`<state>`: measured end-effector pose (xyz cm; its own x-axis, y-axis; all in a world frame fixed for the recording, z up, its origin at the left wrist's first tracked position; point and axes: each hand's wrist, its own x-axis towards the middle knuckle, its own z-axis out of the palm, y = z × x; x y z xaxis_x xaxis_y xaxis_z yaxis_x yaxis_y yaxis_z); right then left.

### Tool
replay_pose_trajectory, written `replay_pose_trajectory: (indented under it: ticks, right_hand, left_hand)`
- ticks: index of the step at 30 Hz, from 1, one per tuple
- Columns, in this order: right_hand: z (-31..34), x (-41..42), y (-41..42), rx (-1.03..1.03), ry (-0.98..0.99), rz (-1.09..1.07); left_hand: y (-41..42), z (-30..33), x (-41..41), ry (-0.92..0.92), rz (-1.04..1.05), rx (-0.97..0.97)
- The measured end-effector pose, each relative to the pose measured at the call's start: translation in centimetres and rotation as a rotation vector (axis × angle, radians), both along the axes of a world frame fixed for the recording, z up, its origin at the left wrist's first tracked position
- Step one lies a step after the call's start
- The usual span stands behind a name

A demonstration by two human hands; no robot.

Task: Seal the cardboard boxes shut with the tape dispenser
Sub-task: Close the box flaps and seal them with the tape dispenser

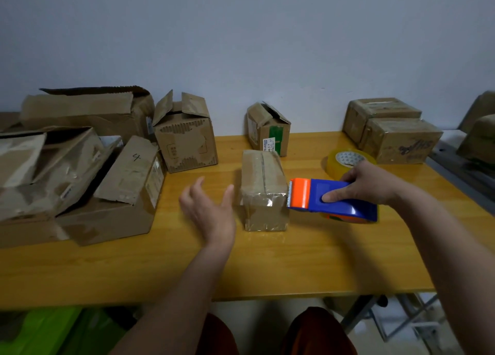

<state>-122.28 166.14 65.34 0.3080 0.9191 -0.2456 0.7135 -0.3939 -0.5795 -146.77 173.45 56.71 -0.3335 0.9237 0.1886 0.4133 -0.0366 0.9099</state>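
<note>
A small cardboard box [263, 191] stands in the middle of the wooden table [267, 263], its flaps closed, with clear tape running over its top and down its front. My right hand [367, 184] grips the blue and orange tape dispenser [332, 200], whose toothed orange end sits at the box's right upper edge. Just left of the box my left hand [211, 207] hovers with fingers spread, apart from it and holding nothing.
A pile of open, worn boxes [80, 167] fills the left side. Two open-flapped boxes [184, 137] [269, 129] stand at the back by the wall. Two taped boxes [393, 132] sit back right, with a spare tape roll [348, 159] in front of them.
</note>
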Motion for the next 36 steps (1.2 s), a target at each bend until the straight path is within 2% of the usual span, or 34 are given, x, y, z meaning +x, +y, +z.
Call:
replay_pose_trajectory:
  ticks: [1, 2, 3, 4, 5, 7, 8, 12, 20, 28, 33, 36]
  right_hand:
    - [-0.1, 0.0, 0.0, 0.005, 0.004, 0.000]
    - [-0.2, 0.0, 0.0, 0.009, 0.009, -0.003]
    - [-0.2, 0.1, 0.0, 0.009, 0.012, -0.005]
    - [-0.1, 0.1, -0.1, 0.004, 0.014, -0.005]
    - [-0.1, 0.2, -0.1, -0.001, 0.015, 0.001]
    - [0.0, 0.4, -0.4, 0.002, 0.018, 0.027]
    - [0.0, 0.7, -0.6, 0.007, 0.018, 0.042]
    - [0.7, 2.6, -1.5, -0.011, 0.019, 0.088]
    - [1.2, 2.9, -2.1, -0.055, -0.131, 0.074]
    - [2.1, 1.4, -1.8, -0.144, -0.420, 0.152]
    - [1.3, -1.3, -0.5, -0.027, -0.708, 0.063]
    - [0.2, -2.8, 1.1, 0.017, -0.784, 0.030]
  left_hand:
    - [0.0, 0.1, 0.1, 0.209, -0.091, 0.291]
    - [0.0, 0.4, 0.5, 0.387, -0.281, 0.476]
    - [-0.1, 0.7, 1.2, 0.533, -0.497, 0.520]
    - [-0.3, 0.8, 1.8, 0.681, -0.667, 0.454]
    - [-0.4, 0.5, 2.3, 0.827, -0.745, 0.377]
    - [-0.2, -0.4, 2.6, 1.037, -0.734, 0.334]
    - [-0.1, -0.7, 2.4, 1.085, -0.730, 0.329]
    - [0.2, -0.8, 1.8, 1.131, -0.754, 0.346]
    - [0.0, -0.8, 2.0, 1.165, -0.778, 0.372]
    - [-1.5, -0.9, 3.3, 1.141, -0.621, 0.350]
    - [-1.8, -1.3, 3.8, 1.200, -0.548, 0.341]
    - [-1.9, -1.6, 4.3, 1.228, -0.534, 0.332]
